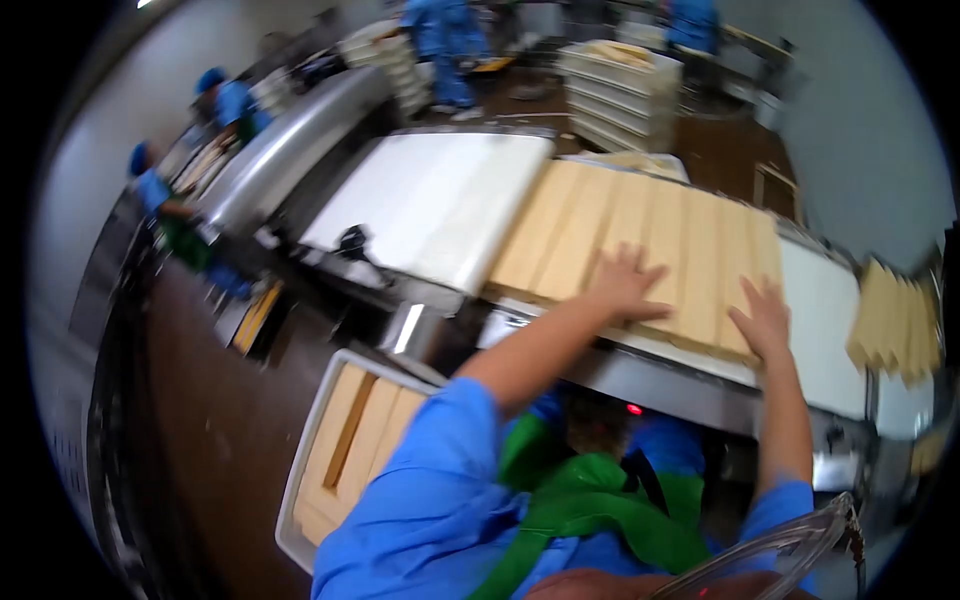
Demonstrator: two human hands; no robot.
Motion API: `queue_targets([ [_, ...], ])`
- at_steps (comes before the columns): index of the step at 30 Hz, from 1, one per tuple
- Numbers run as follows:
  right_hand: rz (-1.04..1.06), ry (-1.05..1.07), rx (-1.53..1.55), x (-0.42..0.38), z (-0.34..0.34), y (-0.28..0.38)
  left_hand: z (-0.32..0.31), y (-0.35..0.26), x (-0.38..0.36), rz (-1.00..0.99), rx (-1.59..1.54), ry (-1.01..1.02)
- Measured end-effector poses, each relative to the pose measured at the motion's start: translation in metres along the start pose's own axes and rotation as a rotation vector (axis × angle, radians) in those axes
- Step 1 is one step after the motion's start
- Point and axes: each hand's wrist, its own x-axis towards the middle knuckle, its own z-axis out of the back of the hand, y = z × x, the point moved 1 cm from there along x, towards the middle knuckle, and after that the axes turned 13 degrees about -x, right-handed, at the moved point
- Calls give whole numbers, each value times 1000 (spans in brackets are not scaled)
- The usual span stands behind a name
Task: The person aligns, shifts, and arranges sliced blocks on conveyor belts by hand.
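Note:
Several long, pale yellow strips (640, 225), whose material I cannot make out, lie side by side across a white conveyor belt (440, 190). My left hand (628, 287) rests palm down over the near part of the middle strips, its fingers spread. At the right end of the row, my right hand (762, 318) is at the near corner of the last strip, fingers also apart. Neither hand holds anything. Motion blur softens the scene a little.
A white tray (300, 470) with similar strips stands at my lower left. More pale pieces (895, 325) are at the far right. A rounded metal machine cover (300, 140) and stacked white crates (620, 95) stand beyond. Co-workers (165, 200) in blue are at the left and back.

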Motion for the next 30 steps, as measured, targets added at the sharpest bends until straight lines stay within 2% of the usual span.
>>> queue_targets([
  [5, -22, 50, -51, 34, -2, 30, 4, -14, -2, 116, -16, -169],
  [7, -50, 60, -62, 33, -2, 34, 6, -9, -8, 50, -47, -163],
  [30, -49, -1, -40, 33, 0, 52, 22, 1, -23, 80, -66, -164],
])
